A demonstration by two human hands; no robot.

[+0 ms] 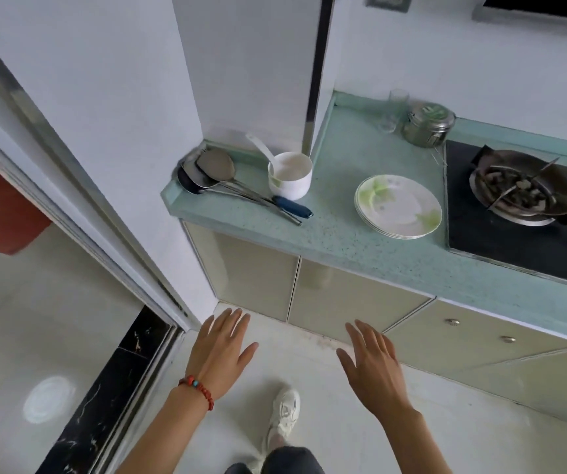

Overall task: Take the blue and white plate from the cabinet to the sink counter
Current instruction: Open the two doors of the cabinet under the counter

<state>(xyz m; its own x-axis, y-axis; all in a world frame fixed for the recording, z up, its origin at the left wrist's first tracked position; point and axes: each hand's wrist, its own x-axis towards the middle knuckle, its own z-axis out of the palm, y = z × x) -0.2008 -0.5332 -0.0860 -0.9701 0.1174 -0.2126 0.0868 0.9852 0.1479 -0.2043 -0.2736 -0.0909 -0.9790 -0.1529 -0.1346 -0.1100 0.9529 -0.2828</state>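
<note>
No blue and white plate shows in this view. Beige cabinet doors (350, 299) under the teal counter (336, 234) are shut. My left hand (222, 354), with a red bead bracelet at the wrist, hovers palm down over the floor, fingers spread and holding nothing. To its right, my right hand (372, 364) is likewise flat and spread, just in front of the cabinet doors. No sink is in sight.
On the counter stand a stack of white plates with green leaves (398, 206), a white cup with a spoon (290, 176), metal ladles (220, 172), a steel tin (429, 124) and a glass (395, 109). A wok sits on the black hob (521, 186). A doorway sill (104, 398) lies left.
</note>
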